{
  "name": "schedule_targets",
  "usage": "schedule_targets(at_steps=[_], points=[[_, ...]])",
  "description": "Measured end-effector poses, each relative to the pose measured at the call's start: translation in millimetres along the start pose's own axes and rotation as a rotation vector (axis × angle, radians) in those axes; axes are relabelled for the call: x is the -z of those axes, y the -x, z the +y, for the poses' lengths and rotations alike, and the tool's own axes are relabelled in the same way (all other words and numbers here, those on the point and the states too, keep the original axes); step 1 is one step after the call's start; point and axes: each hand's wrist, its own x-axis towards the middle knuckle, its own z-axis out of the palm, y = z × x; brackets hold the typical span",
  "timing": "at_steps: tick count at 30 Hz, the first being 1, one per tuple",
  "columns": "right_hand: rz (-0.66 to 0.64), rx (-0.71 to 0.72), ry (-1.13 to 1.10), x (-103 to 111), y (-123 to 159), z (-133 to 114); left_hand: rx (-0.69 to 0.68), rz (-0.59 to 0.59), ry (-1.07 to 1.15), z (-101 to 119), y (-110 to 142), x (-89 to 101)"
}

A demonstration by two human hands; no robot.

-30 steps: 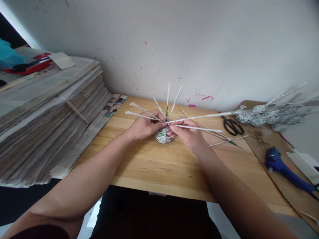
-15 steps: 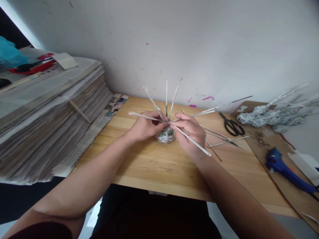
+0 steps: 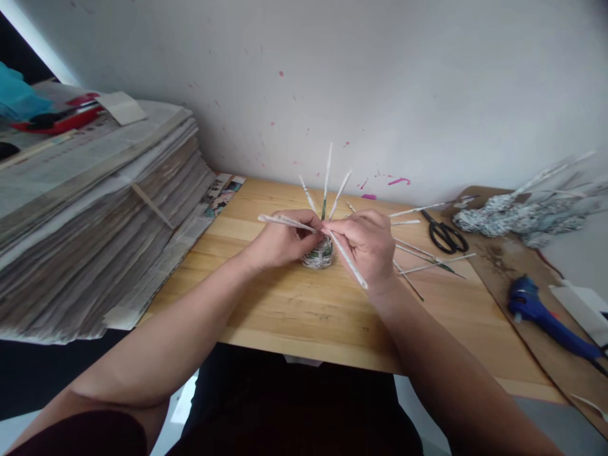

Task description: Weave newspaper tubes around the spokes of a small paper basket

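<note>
A small basket woven from rolled newspaper (image 3: 318, 258) rests on the wooden table, its upper part hidden by fingers. Several white paper tubes stick up and outward from its rim, among them an upright tube (image 3: 327, 171). My left hand (image 3: 280, 242) is closed on the basket's rim from the left, and one tube lies across its back. At the rim's right side, my right hand (image 3: 373, 244) pinches a paper tube (image 3: 349, 259), whose free end slants down toward me. The two hands' fingertips nearly meet above the basket.
Loose paper tubes (image 3: 427, 269) and black scissors (image 3: 446, 235) lie right of the hands. Farther right are a blue glue gun (image 3: 541, 323) on cardboard and a crumpled newspaper bundle (image 3: 498, 218). A tall newspaper stack (image 3: 142, 221) stands left; a wall rises behind.
My right hand has turned over, knuckles now up, swinging its tube's free end leftward. The basket's upright tubes have shifted slightly right. My left hand keeps its hold.
</note>
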Motion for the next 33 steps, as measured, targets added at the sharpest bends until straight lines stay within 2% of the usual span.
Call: schedule_targets(at_steps=[6,12,17,23,33], points=[[-0.039,-0.047,-0.025,-1.8,-3.4,-4.5,0.022,-0.072,0.045,0.5,-0.4,2.3],[-0.093,-0.118,-0.045,-3.9,-7.1,-7.9,0.007,-0.031,0.107,-3.7,-1.1,-0.5],[-0.119,-0.133,-0.038,2.7,-9.3,-10.2,0.016,0.006,0.163,-7.8,-2.1,-1.4],[-0.26,-0.191,-0.087,11.8,-7.3,-0.9,0.033,0.04,0.126,-8.5,-2.4,0.7],[-0.314,-0.068,0.032,10.9,-7.0,-0.5,0.025,0.049,0.143,-4.2,0.7,-1.3]])
